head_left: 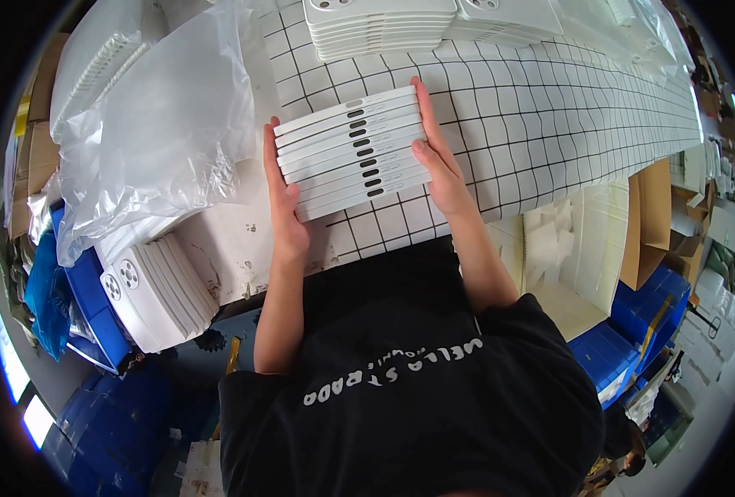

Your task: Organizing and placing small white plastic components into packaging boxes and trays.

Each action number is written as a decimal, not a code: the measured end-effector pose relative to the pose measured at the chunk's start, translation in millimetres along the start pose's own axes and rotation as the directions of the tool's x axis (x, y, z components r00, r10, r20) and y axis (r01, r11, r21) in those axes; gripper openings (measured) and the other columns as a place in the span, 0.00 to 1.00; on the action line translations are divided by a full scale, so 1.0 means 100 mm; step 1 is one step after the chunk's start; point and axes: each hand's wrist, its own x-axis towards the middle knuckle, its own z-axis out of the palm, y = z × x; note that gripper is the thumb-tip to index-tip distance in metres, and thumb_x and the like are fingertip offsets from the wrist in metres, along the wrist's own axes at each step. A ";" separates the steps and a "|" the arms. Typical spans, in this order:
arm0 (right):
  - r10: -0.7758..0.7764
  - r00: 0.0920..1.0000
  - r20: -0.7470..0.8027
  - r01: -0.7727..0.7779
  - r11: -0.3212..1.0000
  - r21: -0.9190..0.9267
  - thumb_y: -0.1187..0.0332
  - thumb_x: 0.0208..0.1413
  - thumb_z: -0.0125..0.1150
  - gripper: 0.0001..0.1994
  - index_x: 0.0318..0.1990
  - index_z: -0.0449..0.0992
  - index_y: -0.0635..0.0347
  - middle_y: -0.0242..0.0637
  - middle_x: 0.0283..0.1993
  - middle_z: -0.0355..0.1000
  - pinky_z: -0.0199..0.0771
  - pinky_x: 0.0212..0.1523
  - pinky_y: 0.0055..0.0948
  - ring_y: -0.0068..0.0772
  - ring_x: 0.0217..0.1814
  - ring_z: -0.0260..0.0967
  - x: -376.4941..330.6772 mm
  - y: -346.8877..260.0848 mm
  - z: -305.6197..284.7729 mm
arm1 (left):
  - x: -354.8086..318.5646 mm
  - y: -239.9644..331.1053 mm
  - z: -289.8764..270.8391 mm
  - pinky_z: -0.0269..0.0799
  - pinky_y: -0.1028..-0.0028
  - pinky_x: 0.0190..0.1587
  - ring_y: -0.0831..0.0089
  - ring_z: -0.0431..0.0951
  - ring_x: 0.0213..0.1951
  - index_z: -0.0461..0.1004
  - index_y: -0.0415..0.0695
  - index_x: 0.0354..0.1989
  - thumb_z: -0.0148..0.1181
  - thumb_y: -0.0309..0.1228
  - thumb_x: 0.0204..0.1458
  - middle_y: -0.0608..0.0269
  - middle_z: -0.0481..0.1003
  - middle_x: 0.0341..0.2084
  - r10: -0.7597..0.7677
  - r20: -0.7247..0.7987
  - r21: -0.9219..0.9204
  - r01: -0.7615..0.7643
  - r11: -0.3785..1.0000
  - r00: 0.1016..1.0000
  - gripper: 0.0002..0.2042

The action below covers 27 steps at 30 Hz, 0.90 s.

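White panels (366, 153), gathered in 1 stack, were found between the person's 2 hands, over the grid-patterned cloth (508, 116) near the middle of the work table. Dark oval slots ran in a nearly straight row across the stacked edges. Whether the lower edge rested on the cloth or hung just above it could not be told.

Left hand (287, 203): laid along the left end of the stack, fingers extended, pressing inward. Right hand (440, 161): set against the right end, thumb bent toward the near face. Both hands gripped the same stack from opposite ends; neither was free.

Progress, as judged: gathering and squaring of this stack appeared largely done, with the ends close to flush. Setting it down remained undone, as both hands were on it.

Other stock noted: 2 neighbouring far stacks (384, 31) stood in order at the far side of the cloth, apart from the hands. A leaning stack (169, 290) with round openings lay at lower left. A clear plastic bag (164, 108) covered part of the left side. Whether any of this stock was finished or waiting could not be established.
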 end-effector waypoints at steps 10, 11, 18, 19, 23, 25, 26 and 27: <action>-0.020 0.998 -0.060 0.019 1.000 -0.019 0.63 0.69 0.45 0.36 0.78 0.37 0.66 0.43 0.84 0.34 0.27 0.80 0.37 0.40 0.86 0.28 -0.01 0.02 0.07 | 0.09 -0.15 -0.08 0.38 0.56 0.76 0.54 0.45 0.77 0.42 0.39 0.78 0.45 0.60 0.57 0.46 0.42 0.78 0.105 -0.008 0.129 -0.104 0.986 0.994 0.48; -0.020 0.997 -0.072 0.019 1.000 -0.008 0.62 0.69 0.45 0.37 0.78 0.38 0.66 0.43 0.84 0.34 0.27 0.80 0.38 0.41 0.86 0.28 0.00 0.02 0.08 | 0.09 -0.15 -0.08 0.38 0.56 0.76 0.55 0.45 0.77 0.42 0.39 0.78 0.45 0.60 0.57 0.46 0.43 0.77 0.103 -0.007 0.127 -0.102 0.987 0.995 0.48; -0.026 1.000 -0.015 0.025 0.999 -0.033 0.65 0.67 0.50 0.40 0.79 0.35 0.64 0.44 0.84 0.29 0.26 0.80 0.39 0.42 0.86 0.22 0.05 0.08 -0.04 | 0.07 0.03 -0.09 0.39 0.55 0.75 0.55 0.45 0.77 0.44 0.39 0.78 0.46 0.62 0.56 0.45 0.43 0.77 0.099 -0.003 0.120 -0.098 0.988 0.995 0.49; -0.025 1.000 -0.006 0.025 0.999 -0.041 0.66 0.66 0.51 0.40 0.79 0.35 0.63 0.44 0.84 0.27 0.26 0.80 0.39 0.42 0.86 0.19 0.05 0.08 -0.05 | 0.06 0.10 -0.09 0.38 0.55 0.75 0.54 0.44 0.77 0.44 0.39 0.78 0.46 0.62 0.56 0.45 0.43 0.77 0.101 0.004 0.127 -0.101 0.987 0.995 0.49; -0.025 0.999 -0.032 0.026 1.000 0.016 0.66 0.65 0.53 0.42 0.78 0.34 0.65 0.45 0.84 0.27 0.25 0.80 0.39 0.42 0.86 0.20 0.00 0.02 0.03 | 0.05 0.28 -0.05 0.35 0.55 0.76 0.53 0.41 0.77 0.44 0.39 0.78 0.47 0.61 0.57 0.43 0.41 0.77 0.108 0.035 0.156 -0.112 0.981 0.994 0.48; -0.040 0.999 -0.009 0.040 0.999 0.009 0.66 0.65 0.53 0.42 0.78 0.34 0.66 0.45 0.84 0.27 0.25 0.80 0.38 0.42 0.86 0.21 0.01 -0.05 0.01 | 0.06 0.32 -0.03 0.33 0.55 0.76 0.52 0.40 0.78 0.44 0.39 0.78 0.47 0.60 0.57 0.43 0.40 0.77 0.108 0.053 0.168 -0.115 0.979 0.993 0.47; -0.056 0.998 0.013 0.056 0.998 0.004 0.66 0.65 0.53 0.42 0.78 0.34 0.66 0.46 0.84 0.27 0.25 0.80 0.38 0.41 0.86 0.21 0.02 -0.11 0.01 | 0.06 0.33 -0.02 0.33 0.55 0.76 0.52 0.39 0.78 0.44 0.39 0.78 0.47 0.60 0.57 0.42 0.40 0.78 0.105 0.062 0.175 -0.115 0.978 0.993 0.47; -0.071 0.997 0.036 0.071 0.998 -0.002 0.67 0.65 0.52 0.42 0.78 0.34 0.67 0.46 0.84 0.27 0.25 0.80 0.37 0.41 0.86 0.21 0.02 -0.15 0.00 | 0.05 0.33 0.00 0.32 0.54 0.76 0.52 0.38 0.78 0.45 0.39 0.78 0.47 0.59 0.58 0.42 0.40 0.78 0.103 0.071 0.181 -0.114 0.977 0.992 0.47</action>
